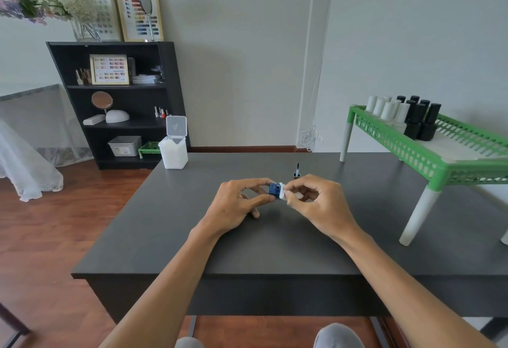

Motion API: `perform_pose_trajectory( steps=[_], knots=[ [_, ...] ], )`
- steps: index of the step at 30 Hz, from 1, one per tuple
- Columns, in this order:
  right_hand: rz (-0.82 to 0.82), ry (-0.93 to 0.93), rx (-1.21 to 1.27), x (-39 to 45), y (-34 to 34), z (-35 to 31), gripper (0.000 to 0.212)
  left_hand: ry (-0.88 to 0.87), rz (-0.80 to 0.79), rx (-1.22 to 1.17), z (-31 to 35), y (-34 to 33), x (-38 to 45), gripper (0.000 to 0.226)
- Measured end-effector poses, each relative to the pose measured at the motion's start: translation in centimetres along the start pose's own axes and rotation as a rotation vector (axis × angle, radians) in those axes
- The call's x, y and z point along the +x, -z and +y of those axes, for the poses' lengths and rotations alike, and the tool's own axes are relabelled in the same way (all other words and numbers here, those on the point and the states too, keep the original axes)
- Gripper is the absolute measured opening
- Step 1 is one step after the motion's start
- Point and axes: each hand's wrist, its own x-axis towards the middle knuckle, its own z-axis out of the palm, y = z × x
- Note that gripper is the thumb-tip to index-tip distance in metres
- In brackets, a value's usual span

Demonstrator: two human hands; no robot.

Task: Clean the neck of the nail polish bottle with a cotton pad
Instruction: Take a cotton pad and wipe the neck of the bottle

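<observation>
Together, left hand (pixel 242 201) pinches bottle (pixel 275 189), right hand (pixel 316 199) pad (pixel 283 193).

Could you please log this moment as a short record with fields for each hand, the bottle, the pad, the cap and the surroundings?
left hand: grips the blue nail polish bottle between thumb and fingers, above the table
bottle: open, neck turned toward the camera
right hand: pinches a white cotton pad against the bottle's neck
cap with brush: stands on the dark table behind the hands, brush pointing up
pad box: far left table corner, lid flipped open
green rack: right side, carries white and black bottles
</observation>
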Motion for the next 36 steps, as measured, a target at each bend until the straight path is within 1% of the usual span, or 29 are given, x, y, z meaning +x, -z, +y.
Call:
perform_pose_trajectory(
  steps=[5,9,12,16,20,25,28,32,36],
  knots=[
    [0.035,0.014,-0.006,0.12,-0.02,0.06,0.009,0.006,-0.003,0.020,0.11,-0.03,0.01,0.033],
    [0.004,0.011,-0.013,0.02,-0.02,0.18,0.008,-0.007,0.001,0.025,0.12,-0.13,-0.12,0.033],
    [0.031,0.006,-0.011,0.07,0.03,0.20,0.009,0.002,0.000,0.030,0.30,-0.12,-0.17,0.032],
    [-0.008,0.018,-0.012,0.04,-0.07,0.09,0.008,0.000,0.016,0.018,0.20,-0.11,-0.24,0.030],
    [0.051,0.021,-0.008,0.12,-0.05,0.04,0.009,0.002,0.010,0.007,0.37,-0.09,-0.36,0.033],
    [0.012,0.026,-0.002,0.00,0.04,0.12,0.007,-0.009,-0.002,0.014,0.63,-0.10,-0.43,0.028],
    [0.038,0.038,-0.011,0.08,0.05,0.09,0.007,0.001,-0.004,0.006,0.77,-0.03,-0.49,0.030],
    [0.009,0.058,-0.027,-0.05,-0.09,0.12,0.008,0.001,0.002,-0.008,0.70,-0.02,-0.51,0.032],
    [0.152,0.057,-0.026,0.23,-0.04,0.29,0.006,0.021,0.005,-0.032,0.77,-0.03,-0.55,0.035]
  ],
)
